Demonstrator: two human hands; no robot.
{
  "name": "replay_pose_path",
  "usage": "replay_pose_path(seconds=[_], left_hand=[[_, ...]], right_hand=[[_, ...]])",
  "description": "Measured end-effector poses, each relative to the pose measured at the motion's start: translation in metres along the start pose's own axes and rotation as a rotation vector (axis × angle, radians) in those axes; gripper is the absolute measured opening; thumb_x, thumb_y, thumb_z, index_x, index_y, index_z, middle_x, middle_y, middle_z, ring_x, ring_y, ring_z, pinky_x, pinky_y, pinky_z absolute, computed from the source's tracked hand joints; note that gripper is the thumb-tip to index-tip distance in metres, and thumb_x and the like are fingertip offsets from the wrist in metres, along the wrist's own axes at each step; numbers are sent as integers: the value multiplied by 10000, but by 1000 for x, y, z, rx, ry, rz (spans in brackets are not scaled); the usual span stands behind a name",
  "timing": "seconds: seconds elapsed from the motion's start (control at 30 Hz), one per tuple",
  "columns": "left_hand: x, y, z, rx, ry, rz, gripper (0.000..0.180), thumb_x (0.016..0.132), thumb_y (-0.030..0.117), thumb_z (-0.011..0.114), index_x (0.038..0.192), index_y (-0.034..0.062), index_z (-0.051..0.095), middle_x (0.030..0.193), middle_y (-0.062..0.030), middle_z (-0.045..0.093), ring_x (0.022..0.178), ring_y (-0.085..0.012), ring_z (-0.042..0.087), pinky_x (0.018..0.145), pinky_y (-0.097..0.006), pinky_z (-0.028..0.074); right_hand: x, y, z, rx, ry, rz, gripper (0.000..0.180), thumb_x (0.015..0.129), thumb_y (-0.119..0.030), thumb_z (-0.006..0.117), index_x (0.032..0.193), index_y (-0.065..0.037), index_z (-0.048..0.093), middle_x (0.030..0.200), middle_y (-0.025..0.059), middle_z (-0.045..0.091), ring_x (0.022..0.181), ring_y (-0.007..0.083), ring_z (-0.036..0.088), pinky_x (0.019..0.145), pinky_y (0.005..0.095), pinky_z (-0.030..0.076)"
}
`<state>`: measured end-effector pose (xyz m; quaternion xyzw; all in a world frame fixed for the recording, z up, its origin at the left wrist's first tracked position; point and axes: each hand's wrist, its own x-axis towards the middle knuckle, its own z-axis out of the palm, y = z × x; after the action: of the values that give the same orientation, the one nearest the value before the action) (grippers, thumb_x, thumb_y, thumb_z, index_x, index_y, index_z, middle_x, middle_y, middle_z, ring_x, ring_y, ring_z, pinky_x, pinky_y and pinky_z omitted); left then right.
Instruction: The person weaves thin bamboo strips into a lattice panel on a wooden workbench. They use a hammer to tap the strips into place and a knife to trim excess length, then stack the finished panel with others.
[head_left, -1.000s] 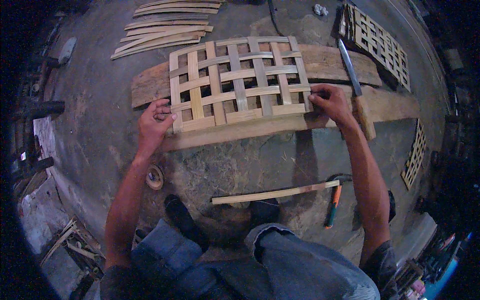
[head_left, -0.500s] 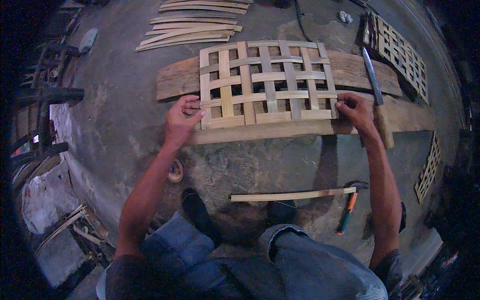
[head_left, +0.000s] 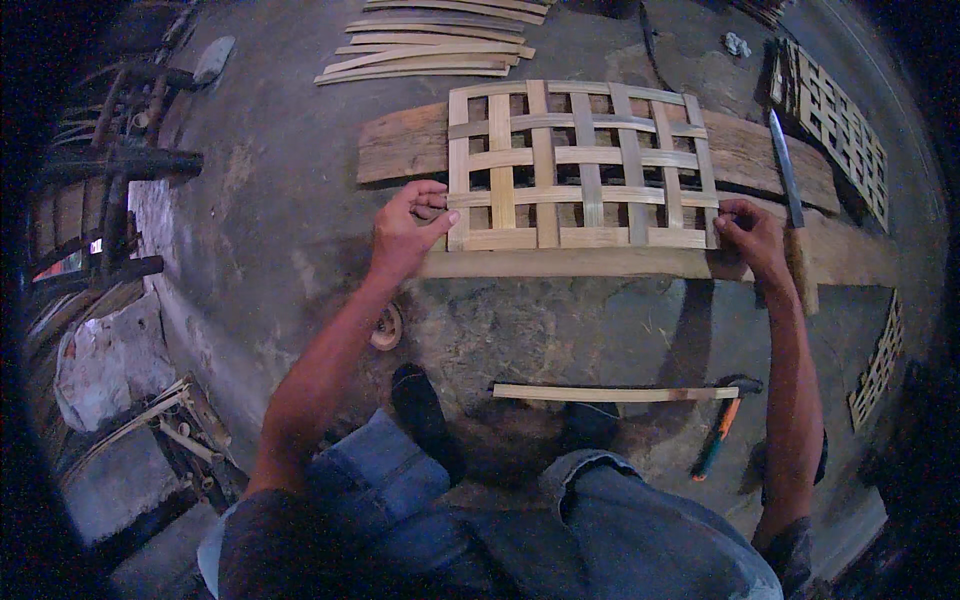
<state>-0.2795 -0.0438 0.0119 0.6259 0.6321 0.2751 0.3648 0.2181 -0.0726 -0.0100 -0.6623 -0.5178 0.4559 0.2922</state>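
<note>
Fingers (head_left: 428, 205) of the left hand (head_left: 405, 235) are being pressed together on the left edge of the woven bamboo lattice (head_left: 580, 165); those of the right hand (head_left: 748, 235) are pinching its lower right corner. The lattice is being held flat across two wooden planks (head_left: 400, 140) on the floor (head_left: 280, 200). A loose strip could be sprung out if either side is pulled unevenly. A long knife (head_left: 785, 170) is lying just beside the right hand, so little room is being left there; open floor is lying to the left.
</note>
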Motion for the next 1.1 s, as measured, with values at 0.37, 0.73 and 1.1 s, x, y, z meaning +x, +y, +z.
replay_pose_path(seconds=[0.37, 0.73, 1.1], left_hand=[[3, -15, 7, 41, 39, 50, 403, 755, 118, 789, 1123, 51, 640, 959, -64, 699, 818, -147, 617, 773, -305, 519], [-22, -15, -19, 292, -87, 442, 426, 645, 194, 854, 1031, 109, 694, 1033, -85, 671, 989, -279, 635, 872, -393, 499], [-8, -25, -4, 423, 10, 630, 479, 641, 211, 844, 1082, 134, 673, 1120, -109, 644, 1059, -310, 601, 921, -431, 472]], right_hand=[[-5, -6, -2, -23, 18, -26, 227, 867, -150, 706, 1044, -16, 662, 895, 11, 666, 776, 68, 593, 706, 238, 499], [-43, -9, -9, -202, 52, -172, 312, 794, -161, 755, 1052, -12, 665, 989, 52, 667, 907, 159, 615, 835, 325, 502], [-71, -5, -4, -297, 438, -220, 255, 827, -71, 700, 1076, -29, 661, 1009, 93, 684, 935, 188, 648, 772, 340, 537]])
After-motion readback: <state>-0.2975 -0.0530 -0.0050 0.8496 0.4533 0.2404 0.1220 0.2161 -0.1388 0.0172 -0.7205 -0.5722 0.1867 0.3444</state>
